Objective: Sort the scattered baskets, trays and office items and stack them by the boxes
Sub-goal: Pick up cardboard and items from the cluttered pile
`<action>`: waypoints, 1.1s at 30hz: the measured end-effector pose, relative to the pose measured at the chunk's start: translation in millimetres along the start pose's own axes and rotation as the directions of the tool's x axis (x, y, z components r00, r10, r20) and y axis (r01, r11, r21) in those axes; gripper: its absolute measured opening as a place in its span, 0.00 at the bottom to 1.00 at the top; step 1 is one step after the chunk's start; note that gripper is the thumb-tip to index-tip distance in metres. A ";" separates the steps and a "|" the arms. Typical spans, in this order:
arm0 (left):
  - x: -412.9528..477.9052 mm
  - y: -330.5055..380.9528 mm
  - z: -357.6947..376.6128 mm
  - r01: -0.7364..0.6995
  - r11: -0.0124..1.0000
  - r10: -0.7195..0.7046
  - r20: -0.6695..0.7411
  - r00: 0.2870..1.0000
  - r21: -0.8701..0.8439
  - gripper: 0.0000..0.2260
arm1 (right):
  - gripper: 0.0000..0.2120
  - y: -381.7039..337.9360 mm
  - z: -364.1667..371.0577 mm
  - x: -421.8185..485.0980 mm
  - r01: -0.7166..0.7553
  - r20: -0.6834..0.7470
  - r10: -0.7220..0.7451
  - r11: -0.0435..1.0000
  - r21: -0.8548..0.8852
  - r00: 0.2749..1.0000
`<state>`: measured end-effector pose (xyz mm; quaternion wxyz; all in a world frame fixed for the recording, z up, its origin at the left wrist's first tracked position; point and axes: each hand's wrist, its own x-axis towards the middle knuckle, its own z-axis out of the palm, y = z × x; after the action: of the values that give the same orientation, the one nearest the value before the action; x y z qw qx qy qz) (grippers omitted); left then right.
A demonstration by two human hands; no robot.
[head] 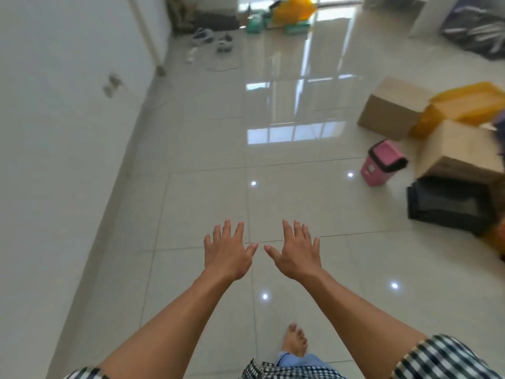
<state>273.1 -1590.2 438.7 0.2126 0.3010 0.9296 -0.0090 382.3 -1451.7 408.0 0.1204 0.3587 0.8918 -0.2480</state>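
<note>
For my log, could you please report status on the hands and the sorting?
Left hand and right hand open, empty. Black trays by the cardboard box, pink bin alongside. Nothing blocking.

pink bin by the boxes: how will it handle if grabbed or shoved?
The pink bin looks like plastic, so it is probably light and stiff. On the glossy floor a low shove would likely slide it, while a high one may tip it. Its black lid looks like a swing flap, probably poor to grip.

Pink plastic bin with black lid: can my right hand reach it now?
Probably not yet: the open right hand hangs over bare tiles, well short of the pink plastic bin, though nothing blocks the path.
</note>
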 end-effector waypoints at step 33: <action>296.9 501.0 -87.6 -0.794 0.522 0.775 0.217 0.594 0.311 0.33 | 0.42 342.4 -221.7 179.4 -0.639 -0.195 0.830 0.533 0.555 0.522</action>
<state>305.0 -1002.4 455.2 0.1554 0.7210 0.6681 -0.0981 485.6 -1018.3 403.7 -0.0668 0.7720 0.5731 -0.2666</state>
